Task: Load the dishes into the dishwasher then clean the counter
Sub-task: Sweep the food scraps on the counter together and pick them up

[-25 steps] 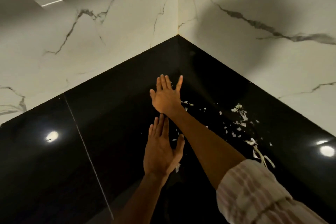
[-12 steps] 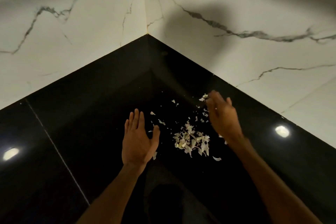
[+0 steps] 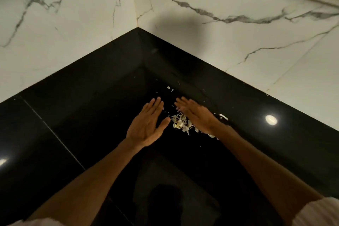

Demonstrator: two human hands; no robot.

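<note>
Since no dishes or dishwasher show in this view, the loading part can't be checked here; judging by the scene, it's the counter-cleaning stage, mid-way. The scraps pile [image 3: 180, 123], pale peel-like bits, sits on the black counter [image 3: 82, 115] near the inside corner, between the two hands. Left hand [image 3: 146, 124] is flat, fingers straight & together, thumb out, just beside the pile on its left, holding nothing. Right hand [image 3: 197, 115] is also flat w/ straight fingers, blurred, edge against the pile's right side, partly over it; nothing gripped.

Left to do, prob.: a few stray flecks [image 3: 169, 88] lie farther back toward the corner, and some bits [image 3: 212, 135] show behind the right wrist. Pile not yet picked up or swept off.

Pile is a loose clump, slightly longer than wide, long axis approx from far-left to near-right, along the right hand's edge; no real "pointing" end. Marble walls [image 3: 73, 33] back the corner.
</note>
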